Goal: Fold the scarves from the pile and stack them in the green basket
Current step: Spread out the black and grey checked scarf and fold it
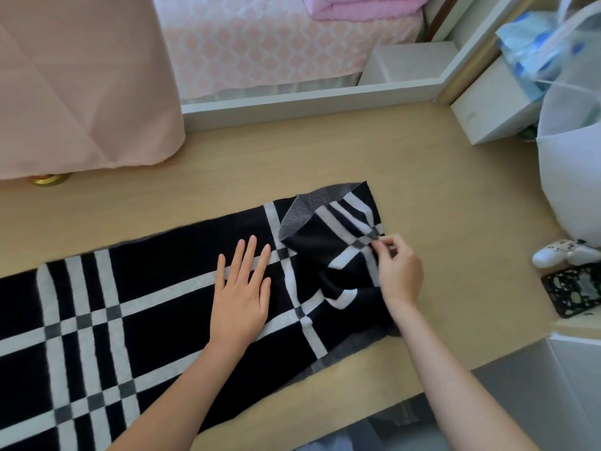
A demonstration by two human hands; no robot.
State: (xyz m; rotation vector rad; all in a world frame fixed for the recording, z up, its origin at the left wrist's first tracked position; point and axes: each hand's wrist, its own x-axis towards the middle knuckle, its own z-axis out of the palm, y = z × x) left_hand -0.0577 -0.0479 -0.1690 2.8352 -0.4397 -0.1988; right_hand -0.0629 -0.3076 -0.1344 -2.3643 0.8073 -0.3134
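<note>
Pinning the black-and-white scarf (146, 320) flat along the front edge of the bench (455, 196) with my left hand (242, 297), fingers (251, 252) straight, I pinch its turned-over right end in my right hand (398, 271). First fold, I judge; next, draw that end leftward, keeping edges aligned.

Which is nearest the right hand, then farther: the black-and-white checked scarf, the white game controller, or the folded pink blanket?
1. Black-and-white checked scarf: in the right hand.
2. White game controller: right side.
3. Folded pink blanket: far back.
</note>
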